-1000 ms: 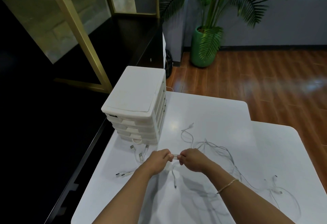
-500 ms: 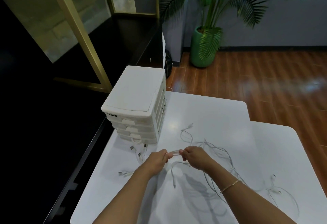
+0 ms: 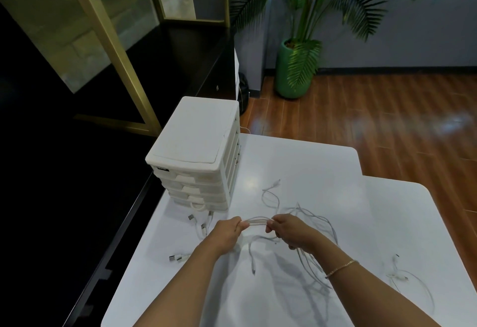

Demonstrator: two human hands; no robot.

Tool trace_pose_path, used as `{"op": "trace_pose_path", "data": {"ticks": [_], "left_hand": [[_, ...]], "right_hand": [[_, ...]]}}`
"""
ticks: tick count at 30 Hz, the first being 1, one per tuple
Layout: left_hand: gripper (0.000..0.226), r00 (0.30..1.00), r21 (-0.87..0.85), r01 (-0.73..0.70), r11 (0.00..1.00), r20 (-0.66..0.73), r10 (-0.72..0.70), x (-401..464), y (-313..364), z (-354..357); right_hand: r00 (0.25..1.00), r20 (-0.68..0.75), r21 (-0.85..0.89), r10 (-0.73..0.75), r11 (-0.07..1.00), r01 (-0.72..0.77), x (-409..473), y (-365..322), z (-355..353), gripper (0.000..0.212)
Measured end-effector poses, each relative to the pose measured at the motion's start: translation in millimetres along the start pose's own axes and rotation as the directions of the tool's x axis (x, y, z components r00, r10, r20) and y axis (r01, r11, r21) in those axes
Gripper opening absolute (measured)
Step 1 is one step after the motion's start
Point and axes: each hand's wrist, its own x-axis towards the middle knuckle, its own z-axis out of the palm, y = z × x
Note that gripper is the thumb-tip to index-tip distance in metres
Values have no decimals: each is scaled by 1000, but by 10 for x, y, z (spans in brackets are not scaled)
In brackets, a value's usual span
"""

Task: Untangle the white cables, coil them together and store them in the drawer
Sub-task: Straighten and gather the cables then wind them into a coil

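Note:
Several white cables (image 3: 256,222) run as a bundle between my two hands above the white table (image 3: 309,166). My left hand (image 3: 227,233) grips the bundle's left end. My right hand (image 3: 290,231) pinches it a short way to the right, and loose loops trail off behind and below that hand. Plug ends (image 3: 200,223) lie on the table by my left hand, and one end (image 3: 254,271) dangles below. A white drawer unit (image 3: 198,156) with several shut drawers stands at the table's back left.
More cable (image 3: 402,275) lies near the table's right front edge. A dark counter (image 3: 77,197) borders the table on the left. A green potted plant (image 3: 294,68) stands on the wooden floor beyond.
My hands have drawn apart, so a longer stretch of the cable bundle now shows between them. The loose loops on the right have been pulled closer to my right hand.

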Motion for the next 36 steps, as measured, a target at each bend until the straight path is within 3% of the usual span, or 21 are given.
{"op": "trace_pose_path", "data": {"ticks": [4, 13, 21, 24, 26, 29, 36], "left_hand": [[40, 1000, -14, -4, 1000, -7, 4, 30, 12, -17], [40, 1000, -47, 26, 999, -11, -26, 58, -11, -62], [28, 995, 62, 62, 996, 74, -67, 98, 84, -90], [55, 999, 251, -28, 968, 24, 23, 108, 278, -67], [53, 990, 333, -136, 933, 14, 139, 97, 435, -15], [29, 961, 255, -272, 928, 23, 276, 101, 529, 62], [25, 946, 92, -324, 942, 8, 324, 53, 503, -2]], "right_hand": [[998, -56, -210, -39, 977, 27, 33, -31, 7, 38], [999, 36, 199, 9, 980, -16, -6, 91, -138, 31], [1000, -30, 35, 9, 999, -8, 41, 33, -91, 33], [1000, -21, 3, -7, 1000, 7, 47, 2, -100, 33], [1000, -19, 6, -22, 1000, 22, 43, -17, -95, 33], [998, -23, 37, -51, 998, 52, 25, -33, -90, 35], [1000, -26, 204, -17, 979, 22, -18, -8, -104, 31]]}}
